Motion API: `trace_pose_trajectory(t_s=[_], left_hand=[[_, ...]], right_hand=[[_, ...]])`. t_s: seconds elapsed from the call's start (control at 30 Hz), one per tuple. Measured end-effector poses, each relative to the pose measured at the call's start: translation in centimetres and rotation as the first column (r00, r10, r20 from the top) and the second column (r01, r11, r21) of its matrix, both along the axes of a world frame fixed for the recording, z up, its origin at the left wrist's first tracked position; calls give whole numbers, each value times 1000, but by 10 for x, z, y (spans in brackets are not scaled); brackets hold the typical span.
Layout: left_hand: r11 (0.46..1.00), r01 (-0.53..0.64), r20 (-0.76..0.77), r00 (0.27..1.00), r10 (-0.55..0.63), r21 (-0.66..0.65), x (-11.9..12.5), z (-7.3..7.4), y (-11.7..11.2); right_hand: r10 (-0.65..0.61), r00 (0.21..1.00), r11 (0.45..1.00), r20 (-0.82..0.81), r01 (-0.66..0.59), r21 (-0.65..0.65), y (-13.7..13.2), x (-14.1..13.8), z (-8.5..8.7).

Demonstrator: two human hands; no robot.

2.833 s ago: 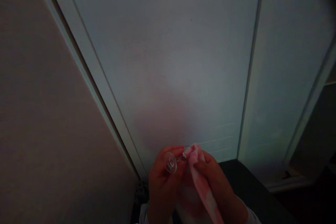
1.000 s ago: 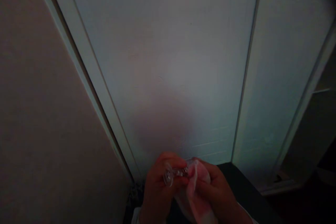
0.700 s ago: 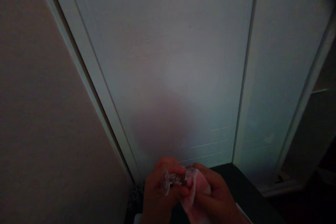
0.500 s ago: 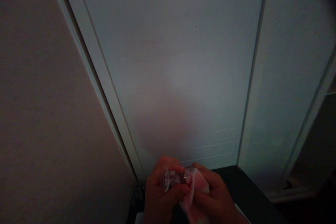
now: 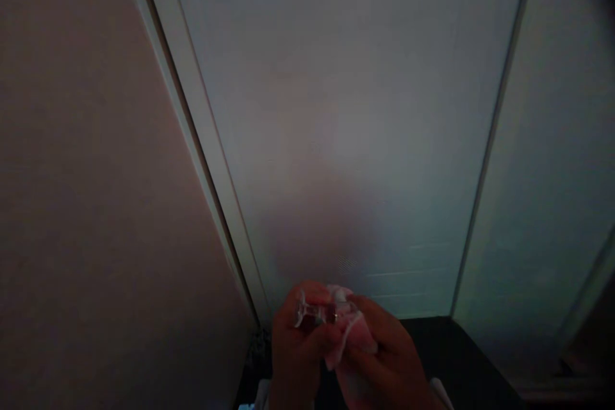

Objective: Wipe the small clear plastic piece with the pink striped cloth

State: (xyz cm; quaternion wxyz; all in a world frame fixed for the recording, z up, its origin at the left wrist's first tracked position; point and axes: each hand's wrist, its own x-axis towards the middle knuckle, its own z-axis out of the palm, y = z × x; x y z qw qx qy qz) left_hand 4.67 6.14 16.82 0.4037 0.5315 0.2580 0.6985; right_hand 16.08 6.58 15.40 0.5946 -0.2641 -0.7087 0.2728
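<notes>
Two hands closed: left hand (image 5: 294, 355) pinches clear disc-headed piece (image 5: 311, 312), long axis sideways, stem end pointing right into pink cloth (image 5: 353, 337) gripped by right hand (image 5: 388, 364).

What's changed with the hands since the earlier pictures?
The clear suction cup has turned in the left hand, its disc now edge-on and facing left, and the pink-white cloth, once hanging long, is bunched in the right hand against its stem. Both hands still hold on.

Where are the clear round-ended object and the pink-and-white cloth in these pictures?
Clear round-ended object (image 5: 314, 314), head view, point on its stem.
Pink-and-white cloth (image 5: 353, 333), head view, point on its exposed fold.
</notes>
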Motion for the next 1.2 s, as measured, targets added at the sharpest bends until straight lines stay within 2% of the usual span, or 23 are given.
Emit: trace_pose_trajectory(t_s=[0.17,0.33,0.43,0.5,0.57,0.63,0.73,0.8,0.93,1.0,1.1,1.2], left_hand=[[1000,-20,28,999,20,-12,2,2,3],[994,-107,-78,991,106,-19,-3,4,8],[990,-135,-103,986,131,-34,-9,2,13],[981,-192,-211,959,187,-2,-15,3,15],[960,-252,-391,877,280,122,-22,6,16],[904,-285,-524,742,419,318,-28,12,16],[766,-290,-559,545,625,573,-36,20,17],[716,-262,-571,456,682,646,-41,24,19],[701,-165,-608,388,693,693,-47,26,27],[689,-127,-613,365,701,713,-49,26,32],[690,-168,-621,325,713,704,-52,23,40],[728,-238,-648,338,682,643,-53,19,43]], right_hand=[[22,1000,998,-13,-22,-60,3,-2,-6],[-76,987,976,-143,44,-213,14,-3,-12],[-73,964,946,-254,-14,-325,22,-3,-11],[-61,939,919,-339,-80,-387,27,-2,-9],[-45,910,891,-413,-150,-428,32,0,-6],[-9,884,858,-468,-234,-458,37,1,-3],[46,855,809,-517,-336,-483,45,1,-1],[88,845,783,-528,-387,-488,51,-1,-1],[144,828,726,-541,-460,-511,64,-5,-4],[145,827,722,-543,-464,-514,70,-7,-5],[137,850,754,-509,-422,-503,77,-7,-7],[150,874,807,-463,-378,-453,80,-5,-10]])
